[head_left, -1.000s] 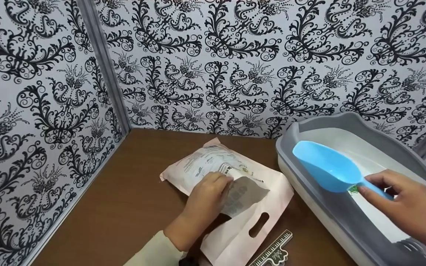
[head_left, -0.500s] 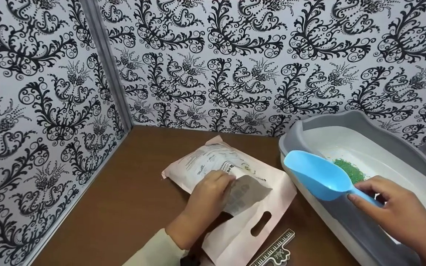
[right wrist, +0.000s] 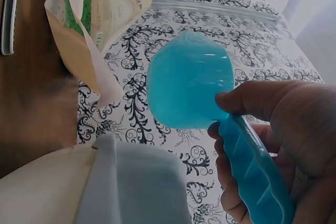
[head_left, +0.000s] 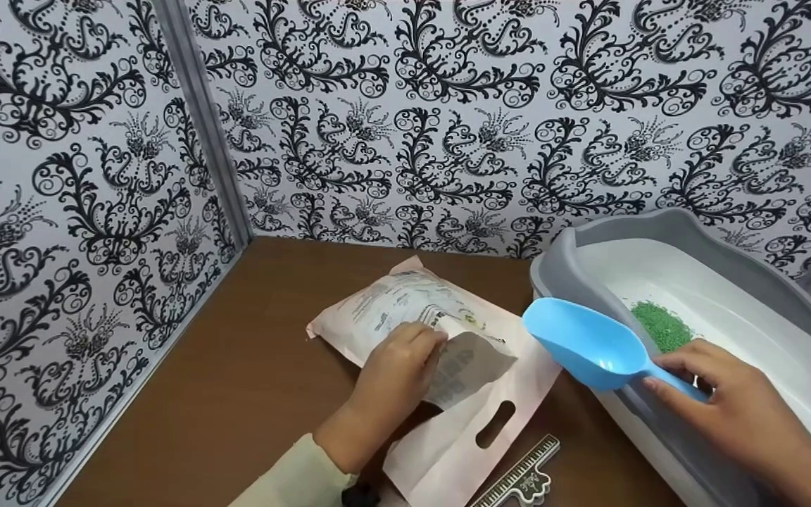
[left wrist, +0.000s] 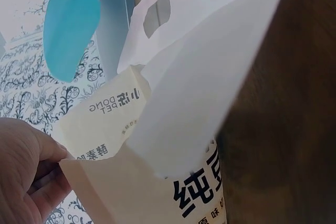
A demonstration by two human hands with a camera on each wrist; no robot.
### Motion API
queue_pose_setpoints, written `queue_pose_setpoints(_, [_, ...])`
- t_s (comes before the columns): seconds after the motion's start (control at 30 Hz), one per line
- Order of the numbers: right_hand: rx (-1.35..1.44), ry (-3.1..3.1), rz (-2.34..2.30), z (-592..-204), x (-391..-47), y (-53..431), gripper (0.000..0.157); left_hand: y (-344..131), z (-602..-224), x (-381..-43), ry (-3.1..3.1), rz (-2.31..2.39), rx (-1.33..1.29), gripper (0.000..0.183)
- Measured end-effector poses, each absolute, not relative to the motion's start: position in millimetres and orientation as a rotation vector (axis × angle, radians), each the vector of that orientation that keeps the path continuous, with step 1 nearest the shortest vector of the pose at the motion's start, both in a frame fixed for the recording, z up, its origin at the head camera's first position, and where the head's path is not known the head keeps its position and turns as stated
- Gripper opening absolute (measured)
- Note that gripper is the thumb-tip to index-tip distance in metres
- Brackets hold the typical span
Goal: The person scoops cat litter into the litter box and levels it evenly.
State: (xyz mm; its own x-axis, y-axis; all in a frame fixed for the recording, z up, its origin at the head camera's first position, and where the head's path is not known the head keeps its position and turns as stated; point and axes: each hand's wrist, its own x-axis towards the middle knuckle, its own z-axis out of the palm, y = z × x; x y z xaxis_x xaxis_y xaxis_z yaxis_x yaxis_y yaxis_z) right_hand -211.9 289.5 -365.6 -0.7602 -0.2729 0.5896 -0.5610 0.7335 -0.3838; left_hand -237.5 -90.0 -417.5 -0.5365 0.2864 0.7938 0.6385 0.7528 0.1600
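Observation:
My left hand (head_left: 395,370) pinches the edge of the torn opening of a pale pink printed bag (head_left: 381,306) that lies on the table. In the right wrist view, green granules (right wrist: 81,3) show inside the bag's mouth. My right hand (head_left: 736,405) grips the handle of a light blue scoop (head_left: 588,345), with the thumb along the handle's top. The scoop's bowl looks empty and hangs in the air between the bag and a grey and white litter box (head_left: 553,271). A small pile of green granules (head_left: 659,325) lies on the litter box floor.
A ruler-like clip with piano-key marks (head_left: 529,472) lies on the brown table (head_left: 236,394) near the bag's cut-out handle. Patterned wall panels (head_left: 391,127) close off the back and left. A small dark object (head_left: 361,494) sits beside the left sleeve.
My right hand has carried the blue scoop left and slightly down, from over the litter box toward the bag, uncovering the green pile. The left hand keeps its hold on the bag's edge.

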Motion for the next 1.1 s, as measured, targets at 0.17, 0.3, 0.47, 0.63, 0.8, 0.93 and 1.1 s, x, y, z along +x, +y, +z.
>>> queue_pose_setpoints(0.17, [0.622,-2.466,0.741,-367,-208,281,0.029,-91,-418,-238,-2.143,-0.564,-0.693,0.007])
queue_pose_setpoints(0.3, [0.606,-2.503,0.759,-369,-203,270,0.027,-91,-417,-238,-2.144,-0.572,-0.698,0.007])
queue_pose_setpoints(0.47, [0.666,-2.484,0.754,-377,-200,258,0.032,-91,-417,-239,-2.142,-0.581,-0.699,0.007])
queue_pose_setpoints(0.63, [0.766,-2.448,0.687,-389,-198,246,0.038,-91,-417,-239,-2.141,-0.583,-0.695,0.007])
queue_pose_setpoints(0.8, [0.798,-2.428,0.643,-395,-197,238,0.037,-91,-417,-238,-2.15,-0.595,-0.688,0.008])
queue_pose_setpoints(0.93, [0.85,-2.383,0.643,-397,-195,233,0.038,-90,-417,-237,-2.165,-0.592,-0.676,0.009])
queue_pose_setpoints(1.1, [0.888,-2.396,0.636,-403,-194,230,0.04,-90,-418,-237,-2.167,-0.592,-0.678,0.009])
